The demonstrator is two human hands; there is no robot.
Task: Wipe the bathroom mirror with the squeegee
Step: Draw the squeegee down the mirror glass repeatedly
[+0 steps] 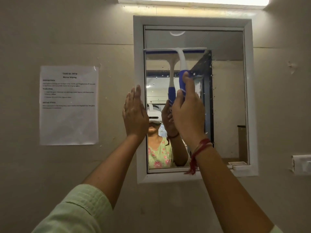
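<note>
The mirror (227,98) hangs on the wall in a white frame (191,20). A white squeegee (182,61) with a blue grip has its wide blade lying flat across the upper left part of the glass. My right hand (188,113) is closed around the blue grip below the blade. My left hand (134,115) is flat and open, fingers pointing up, resting on the frame's left edge. Dark specks dot the glass to the right of the blade. The mirror reflects both hands, the squeegee and a person in a green top.
A printed task sheet (69,105) is taped to the beige wall left of the mirror. A white fixture (302,164) juts from the wall at the lower right. A light strip (193,0) runs above. Small white trays (239,165) sit on the frame's lower right ledge.
</note>
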